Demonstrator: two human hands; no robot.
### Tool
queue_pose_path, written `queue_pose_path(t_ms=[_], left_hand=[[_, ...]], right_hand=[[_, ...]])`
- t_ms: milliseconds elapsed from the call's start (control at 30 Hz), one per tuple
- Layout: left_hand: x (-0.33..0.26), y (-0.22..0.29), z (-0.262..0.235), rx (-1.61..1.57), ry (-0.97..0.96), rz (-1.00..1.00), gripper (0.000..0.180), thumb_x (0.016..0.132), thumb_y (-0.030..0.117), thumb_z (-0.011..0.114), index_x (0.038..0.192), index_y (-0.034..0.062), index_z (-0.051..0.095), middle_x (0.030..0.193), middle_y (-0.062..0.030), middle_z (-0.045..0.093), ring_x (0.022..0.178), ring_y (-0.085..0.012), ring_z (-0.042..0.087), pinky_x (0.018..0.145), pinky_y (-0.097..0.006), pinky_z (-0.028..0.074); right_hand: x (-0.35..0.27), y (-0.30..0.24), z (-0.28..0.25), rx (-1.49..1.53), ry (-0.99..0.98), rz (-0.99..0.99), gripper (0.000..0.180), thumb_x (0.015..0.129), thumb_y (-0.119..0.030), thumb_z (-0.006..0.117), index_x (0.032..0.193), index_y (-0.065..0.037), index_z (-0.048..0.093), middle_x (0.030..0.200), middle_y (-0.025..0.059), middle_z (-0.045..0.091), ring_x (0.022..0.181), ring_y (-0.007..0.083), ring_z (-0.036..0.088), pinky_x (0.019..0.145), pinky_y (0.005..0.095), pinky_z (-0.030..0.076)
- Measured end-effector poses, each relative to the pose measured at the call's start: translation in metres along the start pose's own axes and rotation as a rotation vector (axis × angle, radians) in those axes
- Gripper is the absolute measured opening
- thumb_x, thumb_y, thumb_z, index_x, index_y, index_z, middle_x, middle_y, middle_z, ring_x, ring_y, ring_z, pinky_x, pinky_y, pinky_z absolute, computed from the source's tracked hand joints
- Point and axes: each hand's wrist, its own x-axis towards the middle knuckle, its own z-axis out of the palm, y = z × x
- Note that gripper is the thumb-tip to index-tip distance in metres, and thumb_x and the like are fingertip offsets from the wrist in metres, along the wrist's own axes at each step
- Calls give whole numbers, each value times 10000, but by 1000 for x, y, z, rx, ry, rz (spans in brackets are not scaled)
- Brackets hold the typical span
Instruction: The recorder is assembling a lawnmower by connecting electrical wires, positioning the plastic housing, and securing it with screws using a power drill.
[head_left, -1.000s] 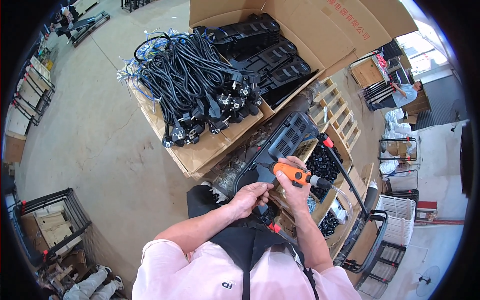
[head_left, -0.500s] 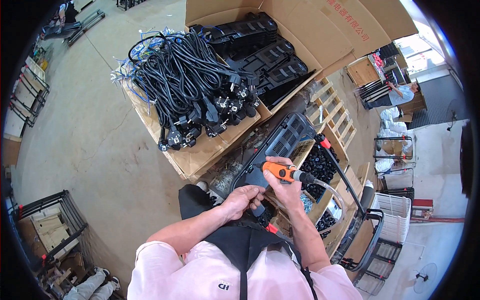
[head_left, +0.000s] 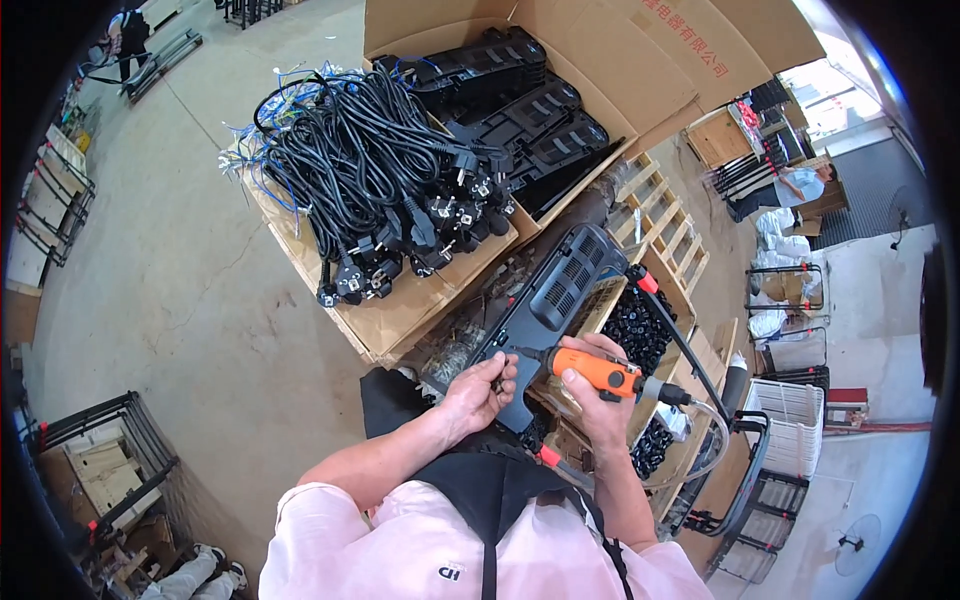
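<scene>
The orange air screwdriver (head_left: 597, 371) is gripped in the right hand (head_left: 603, 398), with the fingers wrapped around its body and its bit (head_left: 526, 351) pointed leftward, toward the left hand (head_left: 478, 398). The left thumb and fingers are drawn together near the bit; whether a screw is pinched between them cannot be told, since anything so small is lost at this scale. The black vented plastic housing (head_left: 570, 285) is seen just ahead of both hands, sloped away from them, its nearer end partly covered by the left fingers.

The left fingertips could be nicked if the bit were spun or slipped while they are held so near. A small fastener, if one is held there, could be dropped by a loose pinch and be lost among the small black plastic parts (head_left: 640, 330) ahead and to the right of the right hand. A screw could also be driven crooked, and the plastic cracked, if the screwdriver were kept at this slant to the housing. Because neither palm is seen to be pressed on the housing, it could be shifted by a push from the tool. The clear hose (head_left: 727, 440), looped to the right of the right hand, could be snagged on the black tubular frame (head_left: 682, 341) beside it, and the aim could be pulled off.
</scene>
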Motion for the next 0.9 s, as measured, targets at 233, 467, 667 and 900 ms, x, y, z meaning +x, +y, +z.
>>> queue_pose_path(t_ms=[233,467,667,900], left_hand=[[3,1,12,-105,-25,33,273,1109,373,580,1150,113,650,863,45,588,759,-106,535,666,-253,438],[2,-2,14,-50,0,32,268,1111,366,576,1171,116,653,876,48,590,769,-113,540,694,-264,447],[-1,-6,9,-161,-62,-21,281,1119,338,554,1283,119,619,876,58,587,782,-121,555,729,-276,466],[0,1,5,-171,-38,27,260,1118,247,541,1313,90,610,881,27,614,773,-146,591,720,-298,500]], right_hand=[[-20,15,-5,51,29,27,552,897,6,776,1389,11,526,1321,218,690,1227,264,669,1107,413,525],[-27,14,-7,61,32,61,561,894,8,778,1394,6,523,1328,207,687,1245,263,659,1114,412,514],[-28,23,-1,54,17,38,561,898,10,776,1397,8,518,1341,200,679,1247,255,656,1115,403,513],[-18,35,16,14,-1,39,558,902,-2,777,1397,-2,520,1357,188,670,1263,247,644,1121,397,503]])
